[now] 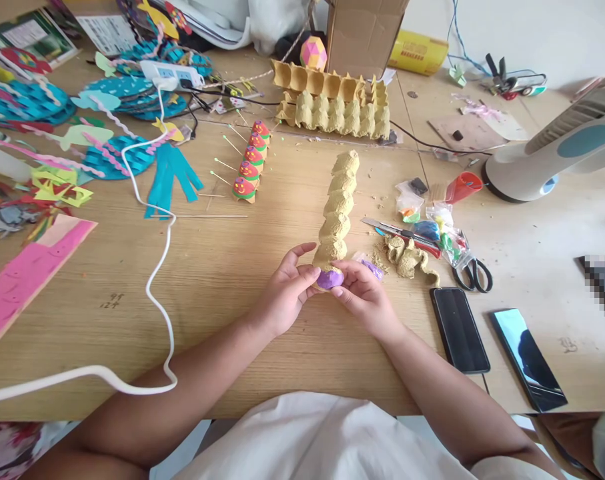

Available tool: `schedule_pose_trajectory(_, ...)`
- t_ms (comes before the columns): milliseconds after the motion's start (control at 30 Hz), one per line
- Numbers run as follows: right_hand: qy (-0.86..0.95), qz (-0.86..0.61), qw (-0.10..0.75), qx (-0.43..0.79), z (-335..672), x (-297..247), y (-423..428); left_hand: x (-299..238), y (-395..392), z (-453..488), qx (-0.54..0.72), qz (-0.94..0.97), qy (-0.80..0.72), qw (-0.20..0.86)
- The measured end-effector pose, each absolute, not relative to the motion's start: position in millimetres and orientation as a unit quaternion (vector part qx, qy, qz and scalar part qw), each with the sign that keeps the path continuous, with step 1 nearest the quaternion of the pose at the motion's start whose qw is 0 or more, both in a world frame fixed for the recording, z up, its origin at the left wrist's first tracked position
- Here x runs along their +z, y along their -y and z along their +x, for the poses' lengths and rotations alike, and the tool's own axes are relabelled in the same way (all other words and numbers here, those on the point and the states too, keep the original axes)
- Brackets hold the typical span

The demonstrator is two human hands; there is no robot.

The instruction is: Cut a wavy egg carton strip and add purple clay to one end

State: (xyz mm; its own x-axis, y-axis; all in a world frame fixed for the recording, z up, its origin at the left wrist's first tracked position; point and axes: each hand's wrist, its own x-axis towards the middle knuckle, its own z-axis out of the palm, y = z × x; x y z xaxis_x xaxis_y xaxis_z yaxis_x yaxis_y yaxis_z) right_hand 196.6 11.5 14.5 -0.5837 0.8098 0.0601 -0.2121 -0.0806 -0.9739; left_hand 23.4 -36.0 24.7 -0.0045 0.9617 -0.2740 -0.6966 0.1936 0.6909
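Observation:
A strip of tan egg-carton cups (pixel 336 208) lies lengthwise on the wooden table (pixel 217 267), running away from me. Its nearest cup is covered with a lump of purple clay (pixel 329 278). My left hand (pixel 285 287) curls round the near end from the left, fingers pressed on the clay. On the clay's right side my right hand (pixel 365 293) pinches it with thumb and fingers. A small bag with purple clay (pixel 369 267) lies just right of the strip.
Cardboard scraps (pixel 409 257), a craft knife (pixel 399 233), clay bags (pixel 439 227), scissors (pixel 475 275) and two phones (pixel 459 329) lie right. A painted carton caterpillar (pixel 251 163), egg trays (pixel 332 100), a white cable (pixel 155 267), paper crafts (pixel 57 133) and a fan (pixel 557 150) surround.

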Motion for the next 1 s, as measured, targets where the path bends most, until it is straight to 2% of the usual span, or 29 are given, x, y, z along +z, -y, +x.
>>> schedule_pose_trajectory(1000,0.551,-0.261,0.361,0.706,196.6,17.1,-10.9,23.0,36.5,21.8,0.607,0.202,-0.379,0.668)
